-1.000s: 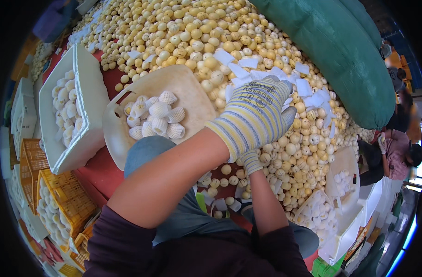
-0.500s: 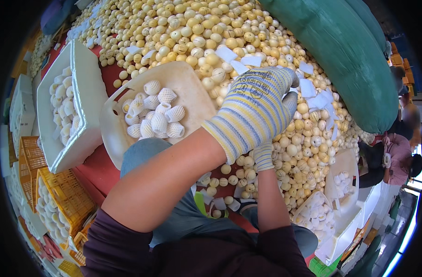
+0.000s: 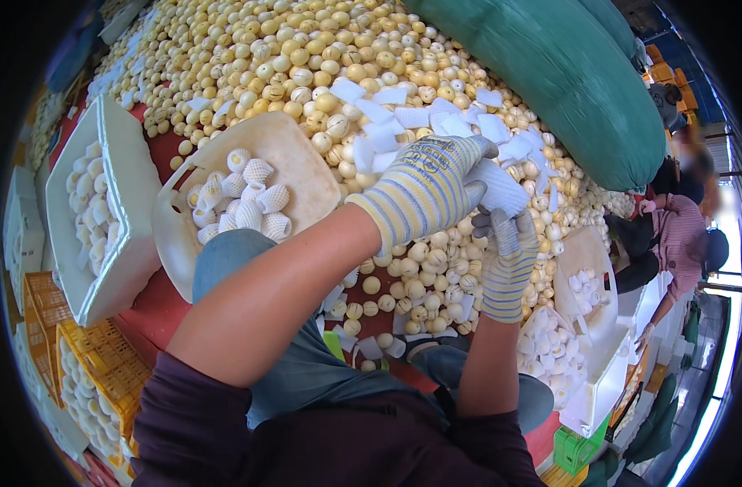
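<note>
The left hand (image 3: pixel 428 183), in a striped knit glove with grey fingertips, is clamped on a white foam sleeve (image 3: pixel 501 191), pinching its left edge between thumb and fingers. The sleeve is held above a broad heap of pale yellow round fruit (image 3: pixel 347 49). The right hand (image 3: pixel 507 264), gloved alike, is close beside the left, fingers bent upward, their tips at the sleeve's lower edge; whether they grip it, or the palm holds anything, cannot be told.

Loose foam pieces (image 3: pixel 379 122) lie scattered over the heap just beyond the hands. To the left, a beige tub (image 3: pixel 306 154) stands on a red sheet (image 3: pixel 148 312), with net-wrapped fruit (image 3: pixel 253 195) grouped toward its left edge and a bent knee (image 3: pixel 233 264) in front of its near edge. Past the tub's left edge, a white foam box (image 3: pixel 135 195) holds more wrapped fruit. A long green bundle (image 3: pixel 566 89) borders the heap's far right side, and beyond the heap's right edge a co-worker in a striped top (image 3: pixel 683 239) leans over.
</note>
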The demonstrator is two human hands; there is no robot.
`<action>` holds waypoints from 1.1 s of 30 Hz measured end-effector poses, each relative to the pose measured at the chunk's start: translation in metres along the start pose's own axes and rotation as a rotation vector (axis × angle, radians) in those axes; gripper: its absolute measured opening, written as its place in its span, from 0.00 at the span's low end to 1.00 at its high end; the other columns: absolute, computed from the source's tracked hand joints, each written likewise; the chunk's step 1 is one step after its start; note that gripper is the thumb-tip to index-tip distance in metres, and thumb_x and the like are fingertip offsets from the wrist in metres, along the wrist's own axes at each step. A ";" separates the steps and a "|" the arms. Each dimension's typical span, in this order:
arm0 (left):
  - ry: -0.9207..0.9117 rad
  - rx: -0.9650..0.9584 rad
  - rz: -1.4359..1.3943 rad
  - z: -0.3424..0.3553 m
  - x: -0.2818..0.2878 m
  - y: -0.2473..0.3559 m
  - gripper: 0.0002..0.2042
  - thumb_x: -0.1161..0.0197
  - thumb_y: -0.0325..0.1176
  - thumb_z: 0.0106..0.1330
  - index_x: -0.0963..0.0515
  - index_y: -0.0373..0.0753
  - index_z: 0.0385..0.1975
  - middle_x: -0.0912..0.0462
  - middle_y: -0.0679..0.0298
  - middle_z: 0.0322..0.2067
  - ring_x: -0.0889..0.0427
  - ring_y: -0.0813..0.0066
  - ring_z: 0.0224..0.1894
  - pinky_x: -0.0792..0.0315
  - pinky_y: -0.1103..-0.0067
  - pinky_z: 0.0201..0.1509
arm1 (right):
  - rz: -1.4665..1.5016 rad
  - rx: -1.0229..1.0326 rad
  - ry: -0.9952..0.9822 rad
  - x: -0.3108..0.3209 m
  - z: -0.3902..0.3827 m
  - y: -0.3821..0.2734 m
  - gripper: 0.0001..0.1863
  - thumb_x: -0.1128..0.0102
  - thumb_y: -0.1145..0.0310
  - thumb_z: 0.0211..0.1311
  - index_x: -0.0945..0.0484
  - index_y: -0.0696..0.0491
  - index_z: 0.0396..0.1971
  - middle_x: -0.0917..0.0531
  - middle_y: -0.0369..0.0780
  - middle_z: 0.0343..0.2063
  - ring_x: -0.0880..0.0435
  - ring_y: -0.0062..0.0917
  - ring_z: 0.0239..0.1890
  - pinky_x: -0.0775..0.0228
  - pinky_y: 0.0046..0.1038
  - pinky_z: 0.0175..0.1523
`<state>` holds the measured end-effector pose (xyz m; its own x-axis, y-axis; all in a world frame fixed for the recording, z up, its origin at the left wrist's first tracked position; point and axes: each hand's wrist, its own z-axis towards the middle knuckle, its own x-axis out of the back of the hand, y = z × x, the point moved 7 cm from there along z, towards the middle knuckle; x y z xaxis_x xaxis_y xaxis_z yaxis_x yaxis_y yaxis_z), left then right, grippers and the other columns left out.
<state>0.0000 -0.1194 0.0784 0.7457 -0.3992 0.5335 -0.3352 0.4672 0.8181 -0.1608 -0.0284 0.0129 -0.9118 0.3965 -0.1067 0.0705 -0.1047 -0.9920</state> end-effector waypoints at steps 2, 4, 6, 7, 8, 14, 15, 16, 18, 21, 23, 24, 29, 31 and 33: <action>-0.024 -0.047 -0.083 0.000 -0.001 0.008 0.20 0.38 0.30 0.59 0.24 0.37 0.54 0.16 0.52 0.40 0.16 0.62 0.43 0.23 0.72 0.49 | -0.074 -0.008 -0.027 0.004 -0.004 -0.009 0.17 0.40 0.66 0.64 0.22 0.62 0.46 0.18 0.37 0.35 0.22 0.16 0.36 0.30 0.20 0.44; -0.023 -0.159 -0.158 -0.002 -0.002 0.019 0.21 0.37 0.28 0.59 0.25 0.37 0.55 0.16 0.54 0.41 0.16 0.64 0.44 0.23 0.72 0.50 | -0.076 0.006 -0.034 0.008 -0.004 -0.016 0.17 0.41 0.65 0.65 0.22 0.62 0.46 0.18 0.37 0.36 0.22 0.16 0.34 0.29 0.20 0.42; -0.046 -0.229 -0.266 -0.005 0.000 0.027 0.23 0.36 0.27 0.58 0.25 0.38 0.56 0.16 0.56 0.42 0.16 0.67 0.46 0.23 0.73 0.52 | -0.086 0.028 -0.036 0.008 -0.004 -0.025 0.16 0.41 0.65 0.66 0.22 0.62 0.46 0.17 0.37 0.35 0.22 0.16 0.33 0.29 0.20 0.40; -0.069 -0.242 -0.336 -0.005 0.001 0.029 0.24 0.35 0.27 0.58 0.25 0.38 0.57 0.16 0.57 0.43 0.17 0.68 0.47 0.23 0.73 0.53 | -0.096 0.043 -0.034 0.004 -0.005 -0.031 0.16 0.42 0.65 0.66 0.21 0.62 0.46 0.17 0.37 0.34 0.22 0.16 0.32 0.29 0.20 0.38; -0.091 -0.254 -0.407 -0.005 0.004 0.031 0.25 0.34 0.27 0.57 0.25 0.38 0.57 0.16 0.58 0.44 0.17 0.69 0.49 0.23 0.73 0.53 | -0.105 0.058 -0.034 0.001 -0.005 -0.036 0.15 0.42 0.65 0.67 0.21 0.61 0.46 0.17 0.37 0.33 0.21 0.16 0.31 0.29 0.20 0.37; -0.342 -0.188 -0.583 0.001 0.006 0.016 0.20 0.36 0.29 0.62 0.23 0.38 0.56 0.17 0.59 0.47 0.18 0.71 0.50 0.24 0.74 0.54 | -0.300 0.074 -0.074 -0.018 0.006 -0.025 0.13 0.40 0.66 0.66 0.20 0.61 0.43 0.16 0.37 0.29 0.20 0.16 0.30 0.28 0.19 0.36; -0.375 -0.161 -0.507 0.001 0.006 0.012 0.18 0.36 0.30 0.63 0.22 0.38 0.54 0.17 0.59 0.46 0.18 0.71 0.49 0.24 0.74 0.54 | -0.262 0.071 -0.108 -0.025 0.007 -0.018 0.13 0.40 0.67 0.66 0.20 0.61 0.43 0.15 0.37 0.29 0.20 0.15 0.30 0.28 0.18 0.36; -0.407 -0.133 -0.431 0.000 0.007 0.008 0.17 0.36 0.31 0.64 0.21 0.37 0.53 0.17 0.59 0.46 0.18 0.72 0.49 0.24 0.75 0.53 | -0.224 0.068 -0.145 -0.033 0.009 -0.008 0.13 0.39 0.67 0.66 0.20 0.61 0.43 0.15 0.37 0.29 0.20 0.15 0.30 0.28 0.18 0.36; -0.360 0.104 -0.331 0.003 0.006 -0.007 0.13 0.39 0.32 0.65 0.18 0.37 0.47 0.15 0.58 0.41 0.16 0.72 0.44 0.23 0.76 0.51 | -0.258 -0.056 -0.239 -0.034 0.018 0.041 0.13 0.39 0.67 0.65 0.20 0.60 0.43 0.15 0.37 0.30 0.20 0.15 0.31 0.28 0.18 0.37; -0.221 0.155 -0.116 0.009 0.009 -0.018 0.12 0.42 0.33 0.66 0.17 0.36 0.45 0.13 0.56 0.36 0.14 0.71 0.38 0.21 0.76 0.47 | -0.529 -0.301 -0.339 -0.009 0.024 0.157 0.14 0.39 0.66 0.64 0.21 0.60 0.45 0.15 0.41 0.34 0.19 0.21 0.36 0.26 0.23 0.41; -0.175 0.141 -0.138 0.011 0.017 -0.017 0.13 0.42 0.34 0.66 0.17 0.36 0.45 0.13 0.56 0.37 0.14 0.70 0.38 0.21 0.75 0.47 | -0.807 -0.301 -0.361 -0.005 0.018 0.191 0.17 0.39 0.65 0.62 0.22 0.59 0.47 0.16 0.45 0.40 0.17 0.29 0.41 0.24 0.30 0.46; -0.148 0.146 -0.145 0.010 0.020 -0.020 0.13 0.42 0.34 0.66 0.17 0.36 0.45 0.13 0.56 0.37 0.14 0.70 0.38 0.21 0.75 0.47 | -0.952 -0.299 -0.404 -0.006 0.010 0.208 0.18 0.40 0.64 0.61 0.23 0.59 0.48 0.17 0.46 0.43 0.18 0.33 0.44 0.25 0.33 0.49; -0.141 0.117 -0.180 0.017 0.016 -0.008 0.13 0.42 0.37 0.61 0.15 0.38 0.38 0.14 0.53 0.32 0.14 0.60 0.35 0.22 0.70 0.46 | -1.477 -0.233 -0.590 0.005 -0.016 0.320 0.22 0.42 0.60 0.60 0.23 0.58 0.51 0.19 0.48 0.50 0.21 0.42 0.52 0.28 0.37 0.58; -0.120 0.144 -0.179 0.012 0.018 -0.018 0.13 0.43 0.37 0.61 0.16 0.38 0.38 0.14 0.52 0.32 0.14 0.59 0.35 0.22 0.69 0.46 | -1.532 -0.199 -0.751 -0.015 -0.027 0.332 0.21 0.41 0.60 0.59 0.21 0.58 0.47 0.19 0.49 0.49 0.21 0.42 0.52 0.28 0.38 0.57; -0.094 0.147 -0.146 0.011 0.020 -0.022 0.13 0.45 0.36 0.62 0.16 0.38 0.37 0.14 0.51 0.33 0.15 0.56 0.37 0.22 0.68 0.48 | -1.513 -0.145 -0.877 -0.020 -0.030 0.332 0.20 0.40 0.60 0.59 0.21 0.59 0.45 0.18 0.49 0.48 0.19 0.39 0.49 0.26 0.36 0.55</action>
<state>0.0155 -0.1462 0.0736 0.7381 -0.5287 0.4192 -0.3132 0.2818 0.9069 -0.1071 -0.0441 -0.3167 -0.1293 -0.5107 0.8499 -0.9829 -0.0475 -0.1781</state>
